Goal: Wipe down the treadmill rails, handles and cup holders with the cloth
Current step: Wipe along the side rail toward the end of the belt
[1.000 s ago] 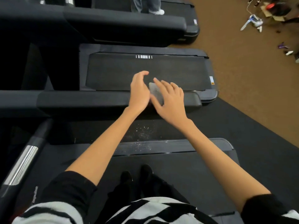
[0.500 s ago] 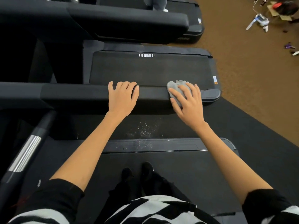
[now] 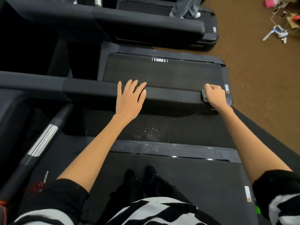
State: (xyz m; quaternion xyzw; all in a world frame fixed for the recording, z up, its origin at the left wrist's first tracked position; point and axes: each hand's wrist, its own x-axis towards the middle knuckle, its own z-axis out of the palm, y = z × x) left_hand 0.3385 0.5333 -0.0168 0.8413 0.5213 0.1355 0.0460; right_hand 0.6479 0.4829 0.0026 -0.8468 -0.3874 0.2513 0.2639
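Note:
A long black padded side rail [image 3: 175,98] of the treadmill runs across the middle of the view. My right hand [image 3: 215,95] is closed on a grey cloth [image 3: 204,96] at the rail's far right end; only a small edge of the cloth shows under my fingers. My left hand [image 3: 130,99] lies flat and open on the rail's middle, fingers spread, holding nothing. I stand on the treadmill belt [image 3: 186,179], my black shoes visible below.
A second treadmill belt [image 3: 162,73] lies beyond the rail, with another black rail [image 3: 146,30] behind it. A handle with a silver grip [image 3: 43,140] slants at lower left. White specks dot the floor mat [image 3: 151,132]. Another person's legs [image 3: 186,7] stand at top.
My right hand has slid the cloth rightwards along the rail to its end and closed into a fist over it. My left hand came down flat on the rail and stays there.

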